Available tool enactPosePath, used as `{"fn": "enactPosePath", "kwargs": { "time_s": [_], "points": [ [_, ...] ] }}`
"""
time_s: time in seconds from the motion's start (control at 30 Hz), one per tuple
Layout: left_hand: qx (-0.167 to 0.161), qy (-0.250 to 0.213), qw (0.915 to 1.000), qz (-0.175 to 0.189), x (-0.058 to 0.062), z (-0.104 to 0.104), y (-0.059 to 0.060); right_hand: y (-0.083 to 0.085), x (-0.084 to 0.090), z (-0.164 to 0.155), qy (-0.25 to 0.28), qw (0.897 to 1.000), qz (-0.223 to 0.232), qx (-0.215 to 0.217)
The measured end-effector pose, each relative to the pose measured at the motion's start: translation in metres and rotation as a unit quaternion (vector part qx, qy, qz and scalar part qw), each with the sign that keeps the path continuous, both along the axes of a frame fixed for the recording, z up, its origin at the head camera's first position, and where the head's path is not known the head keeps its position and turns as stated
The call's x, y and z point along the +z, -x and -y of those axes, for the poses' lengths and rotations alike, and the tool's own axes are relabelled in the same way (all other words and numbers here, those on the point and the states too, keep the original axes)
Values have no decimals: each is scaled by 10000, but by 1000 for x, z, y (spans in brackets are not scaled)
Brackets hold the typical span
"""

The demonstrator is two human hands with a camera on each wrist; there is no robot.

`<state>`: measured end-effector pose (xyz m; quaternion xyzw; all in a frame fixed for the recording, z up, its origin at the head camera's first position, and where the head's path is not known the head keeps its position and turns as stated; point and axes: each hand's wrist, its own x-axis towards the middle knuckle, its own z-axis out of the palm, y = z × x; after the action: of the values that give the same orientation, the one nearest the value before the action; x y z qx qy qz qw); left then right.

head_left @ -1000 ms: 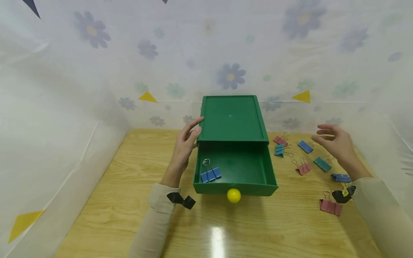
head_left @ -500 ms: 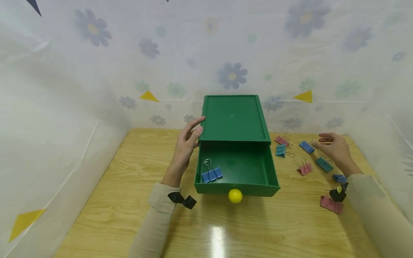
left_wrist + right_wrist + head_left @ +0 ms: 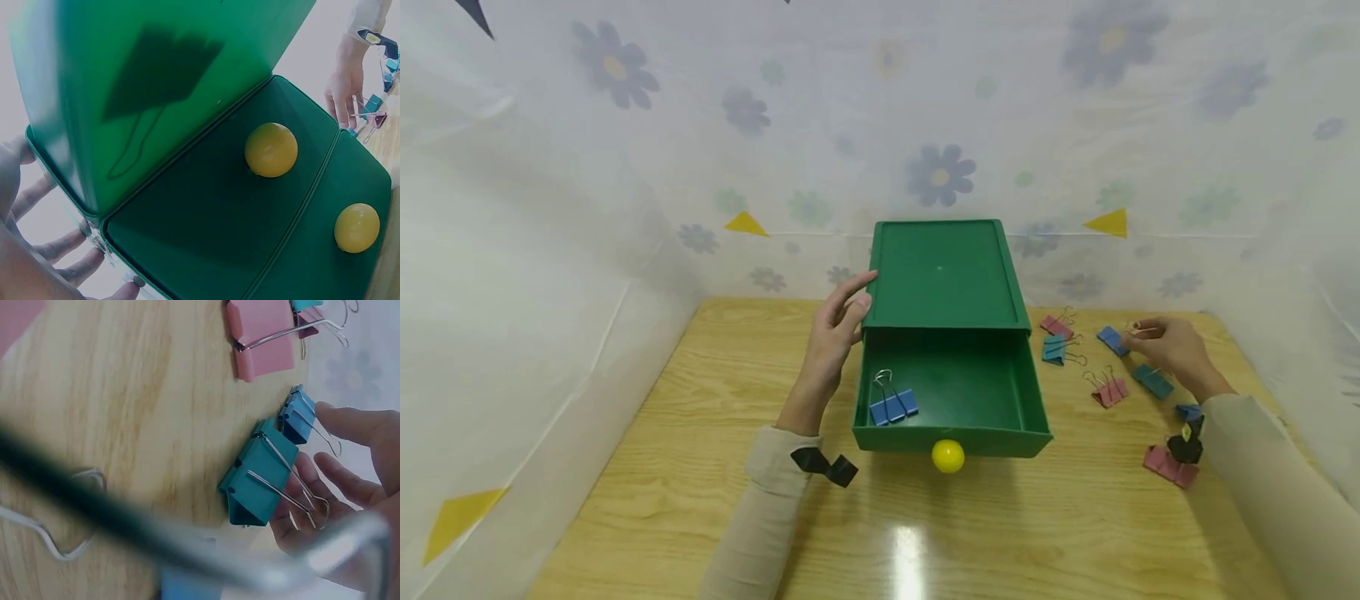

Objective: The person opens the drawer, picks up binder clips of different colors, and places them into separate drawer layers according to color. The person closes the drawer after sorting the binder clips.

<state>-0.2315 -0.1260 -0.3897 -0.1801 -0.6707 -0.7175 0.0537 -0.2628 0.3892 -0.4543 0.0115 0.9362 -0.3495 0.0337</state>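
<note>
Flowered sheeting backs the table. The pulled-out drawer holds a blue clip; left grip lies loose against the box, right grip parted at a second clip outside.

Yellowish wood, that bench, its grain showing, a streak of light gleaming up front; a green drawer box stands on it, and to the right lie three pink clips, two teal clips and two blue clips
</note>
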Motion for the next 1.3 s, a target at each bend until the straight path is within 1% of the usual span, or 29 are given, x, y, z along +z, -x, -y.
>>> {"fn": "enactPosePath", "kwargs": {
  "time_s": [0.17,0.37,0.47,0.57,0.7,0.87,1.0,1.17,1.3],
  "points": [
    [99,-5,10000,-7,2,1,0,7,-1,2,1,9999,53,90],
    [-7,18,10000,35,1,-1,-1,8,-2,5,228,9992,299,129],
    [-10,17,10000,36,-1,-2,-1,8,-4,7,266,9987,413,132],
    [-18,-3,10000,26,-1,-3,-1,7,-6,8,152,9990,397,118],
    [-56,-30,10000,32,-1,-4,-1,6,-9,7,-37,9996,254,104],
    [-48,-35,10000,77,-1,-4,-2,4,-9,6,-52,9998,193,56],
    [-14,5,10000,62,-1,-4,-2,2,-2,6,61,9999,126,2],
    [41,19,10000,58,0,-2,-1,-1,15,9,253,9995,-57,-161],
    [22,-9,10000,34,0,-1,0,-4,28,10,467,9985,-144,-244]
  ]
}}
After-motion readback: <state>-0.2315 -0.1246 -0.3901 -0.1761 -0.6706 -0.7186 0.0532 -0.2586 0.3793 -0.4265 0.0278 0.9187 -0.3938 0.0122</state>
